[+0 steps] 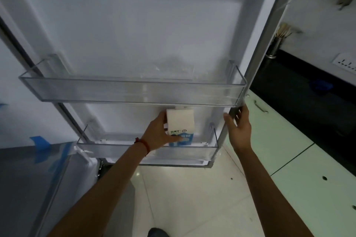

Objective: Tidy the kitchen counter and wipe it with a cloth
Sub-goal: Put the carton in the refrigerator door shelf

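Observation:
An open fridge door (125, 31) fills the view, its inner side facing me. A white and blue carton (181, 125) stands upright in the lower clear door shelf (146, 152). My left hand (159, 132) is wrapped around the carton's left side, a red band on the wrist. My right hand (238, 127) grips the door's right edge, fingers around it. The upper door shelf (123, 92) holds nothing that I can see. A blue cloth (320, 85) lies on the dark counter (300, 90) at the right.
Pale green cabinet fronts (300, 161) with a metal handle (260, 106) run under the counter on the right. A metal holder with utensils (274, 44) stands at the counter's near end. A white socket (345, 61) is on the wall. Blue tape (41, 142) marks the grey fridge body at left.

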`<state>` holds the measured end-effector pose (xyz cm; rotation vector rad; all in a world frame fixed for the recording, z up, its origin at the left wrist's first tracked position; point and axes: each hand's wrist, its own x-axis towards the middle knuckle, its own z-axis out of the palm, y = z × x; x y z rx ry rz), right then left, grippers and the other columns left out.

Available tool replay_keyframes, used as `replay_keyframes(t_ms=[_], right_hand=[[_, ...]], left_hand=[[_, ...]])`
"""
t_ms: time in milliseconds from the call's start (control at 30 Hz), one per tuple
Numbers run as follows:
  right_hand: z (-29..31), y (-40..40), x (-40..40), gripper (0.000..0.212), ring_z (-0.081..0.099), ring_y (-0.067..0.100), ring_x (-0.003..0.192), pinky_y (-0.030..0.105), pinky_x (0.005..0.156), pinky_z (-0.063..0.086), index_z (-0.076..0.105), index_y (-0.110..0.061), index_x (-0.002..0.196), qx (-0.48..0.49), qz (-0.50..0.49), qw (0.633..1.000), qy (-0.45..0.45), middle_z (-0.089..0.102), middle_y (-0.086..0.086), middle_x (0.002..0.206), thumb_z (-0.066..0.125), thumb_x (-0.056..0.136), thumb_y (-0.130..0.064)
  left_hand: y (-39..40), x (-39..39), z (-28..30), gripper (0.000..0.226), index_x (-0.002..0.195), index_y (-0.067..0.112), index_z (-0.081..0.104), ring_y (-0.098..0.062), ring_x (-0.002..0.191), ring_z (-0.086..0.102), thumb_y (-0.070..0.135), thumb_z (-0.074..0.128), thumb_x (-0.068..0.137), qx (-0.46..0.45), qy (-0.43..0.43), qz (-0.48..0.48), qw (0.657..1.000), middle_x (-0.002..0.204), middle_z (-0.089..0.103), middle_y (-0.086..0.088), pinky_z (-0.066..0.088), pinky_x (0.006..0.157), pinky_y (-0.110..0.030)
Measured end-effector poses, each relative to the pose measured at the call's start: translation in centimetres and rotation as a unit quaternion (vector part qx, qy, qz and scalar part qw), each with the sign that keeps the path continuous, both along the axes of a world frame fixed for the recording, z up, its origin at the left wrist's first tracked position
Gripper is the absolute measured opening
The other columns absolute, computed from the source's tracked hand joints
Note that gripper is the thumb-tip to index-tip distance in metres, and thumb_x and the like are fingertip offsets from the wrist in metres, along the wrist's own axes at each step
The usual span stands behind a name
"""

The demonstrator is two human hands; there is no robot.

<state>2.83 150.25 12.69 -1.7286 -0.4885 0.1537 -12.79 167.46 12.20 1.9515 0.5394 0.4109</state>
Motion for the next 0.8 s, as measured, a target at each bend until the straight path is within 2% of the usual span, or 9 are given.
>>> replay_keyframes(t_ms=[167,300,433,533,633,700,800], right_hand=[[0.3,1.3,1.4,0.069,0.044,0.024,0.130,0.048,0.109,0.037,0.027,-0.017,0.143,0.000,-0.002,1.000,0.003,0.044,0.009,0.143,0.057,0.082,-0.030],[0.3,2.0,2.0,0.079,0.048,0.024,0.127,0.047,0.108,0.039,0.029,-0.018,0.140,0.001,-0.005,1.000,0.002,0.048,0.009,0.139,0.053,0.071,-0.048],[0.0,2.3,2.6,0.081,0.048,0.023,0.127,0.048,0.108,0.038,0.029,-0.017,0.140,0.012,0.004,1.000,0.009,0.047,0.009,0.140,0.054,0.070,-0.049],[-0.3,2.3,2.9,0.080,0.048,0.024,0.127,0.049,0.108,0.039,0.029,-0.017,0.140,0.016,0.009,1.000,0.006,0.048,0.009,0.140,0.055,0.071,-0.049],[-0.4,2.3,2.8,0.077,0.047,0.022,0.128,0.047,0.109,0.039,0.029,-0.017,0.140,0.022,0.012,1.000,-0.001,0.047,0.008,0.141,0.055,0.074,-0.046],[-0.4,2.2,2.5,0.072,0.046,0.022,0.128,0.047,0.109,0.038,0.029,-0.018,0.141,0.028,0.013,1.000,-0.005,0.046,0.008,0.141,0.055,0.077,-0.040],[-0.6,1.5,1.9,0.070,0.045,0.023,0.129,0.046,0.109,0.038,0.028,-0.018,0.142,0.032,0.015,0.999,-0.012,0.043,0.008,0.143,0.054,0.080,-0.039]], left_hand=[[1.9,1.8,-2.1,0.082,0.128,0.010,0.030,-0.021,0.111,0.056,0.013,0.080,0.064,0.030,0.101,-0.049,0.993,0.124,0.056,-0.013,0.049,0.085,-0.025],[2.5,2.6,-2.1,0.083,0.134,0.010,0.025,-0.027,0.116,0.054,0.013,0.076,0.069,0.028,0.153,-0.069,0.985,0.128,0.054,-0.014,0.044,0.087,-0.025],[3.2,1.1,-2.0,0.074,0.134,0.012,0.034,-0.024,0.121,0.050,0.029,0.072,0.073,0.018,0.199,-0.058,0.978,0.134,0.051,-0.012,0.042,0.101,-0.032],[1.7,-1.1,-1.9,0.055,0.125,0.011,0.049,-0.021,0.113,0.055,0.043,0.060,0.081,0.104,0.193,-0.003,0.976,0.127,0.057,-0.009,0.046,0.096,-0.034],[-1.5,-2.8,-2.3,0.066,0.111,0.013,0.062,-0.020,0.097,0.064,0.065,0.035,0.079,0.242,0.150,0.044,0.958,0.108,0.069,-0.005,0.050,0.088,-0.035],[-2.7,-3.3,-3.4,0.067,0.098,0.012,0.067,-0.020,0.082,0.069,0.062,0.023,0.085,0.355,0.145,0.046,0.922,0.090,0.073,-0.003,0.054,0.080,-0.039],[-3.5,-4.1,-4.3,0.062,0.099,0.013,0.061,-0.019,0.084,0.068,0.056,0.017,0.091,0.384,0.159,0.045,0.908,0.090,0.071,-0.003,0.051,0.086,-0.043]])
